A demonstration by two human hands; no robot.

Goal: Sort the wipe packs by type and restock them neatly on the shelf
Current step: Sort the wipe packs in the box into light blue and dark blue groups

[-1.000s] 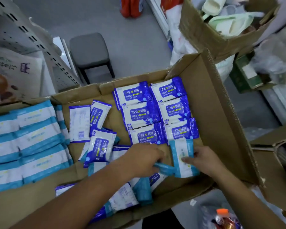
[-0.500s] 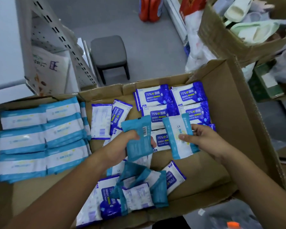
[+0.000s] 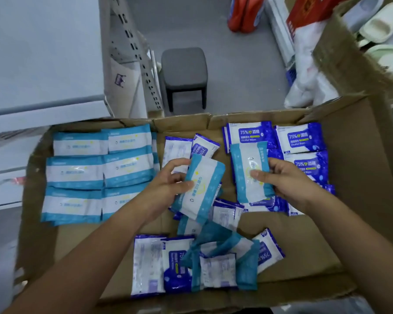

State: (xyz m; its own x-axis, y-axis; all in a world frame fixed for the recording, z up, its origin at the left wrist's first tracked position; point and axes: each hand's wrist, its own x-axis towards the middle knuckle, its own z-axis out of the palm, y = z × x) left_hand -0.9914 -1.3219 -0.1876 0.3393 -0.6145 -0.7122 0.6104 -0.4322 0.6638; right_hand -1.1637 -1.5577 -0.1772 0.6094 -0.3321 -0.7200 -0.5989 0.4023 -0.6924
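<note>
Several unsorted wipe packs (image 3: 213, 261) lie heaped at the near edge of the cardboard box (image 3: 361, 200). They look like light, soft film pouches, probably slippery, and best gripped across the width. Mid-box, the left hand (image 3: 166, 189) clamps fingers and thumb round a tilted teal pack (image 3: 204, 184). The right hand (image 3: 288, 184) pinches a second teal pack (image 3: 245, 162) upright. Sorted teal rows (image 3: 95, 173) fill the far left, blue alcohol packs (image 3: 302, 139) the far right.

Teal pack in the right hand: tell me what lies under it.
Blue alcohol wipe packs show around its edges, lying in the cardboard box. The teal pack and right hand cover those directly beneath, so their number is hidden.
</note>
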